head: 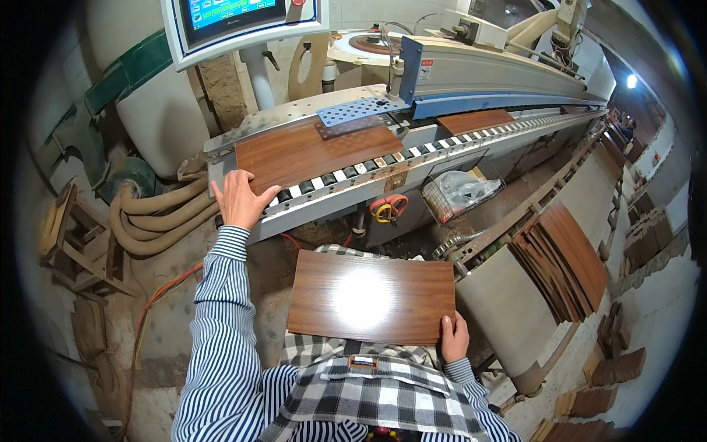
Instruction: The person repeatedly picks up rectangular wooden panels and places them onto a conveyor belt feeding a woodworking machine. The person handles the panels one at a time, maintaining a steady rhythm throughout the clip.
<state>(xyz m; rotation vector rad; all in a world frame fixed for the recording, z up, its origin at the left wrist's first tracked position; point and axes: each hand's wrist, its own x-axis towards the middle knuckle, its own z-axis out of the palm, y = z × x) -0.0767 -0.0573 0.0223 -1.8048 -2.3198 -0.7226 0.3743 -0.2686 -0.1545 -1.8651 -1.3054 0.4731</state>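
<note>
My left hand (241,200) rests with thumb and fingers spread on the near left corner of a brown wood-grain board (315,152). That board lies flat on the infeed of an edge-banding machine, beside its roller track (353,171), its far part under a blue perforated plate (362,110). At my lap, my right hand (455,338) grips the lower right corner of another wood-grain board (367,298), with at least one more board edge showing beneath it. A further brown board (476,120) lies farther along the track.
A control screen (235,16) stands above the machine. Scissors (389,209) and a wire basket (464,188) hang below the track. To the right, a belt conveyor (508,293) carries a leaning row of boards (574,254). Hoses (160,221) and a wooden stool (83,243) are at left.
</note>
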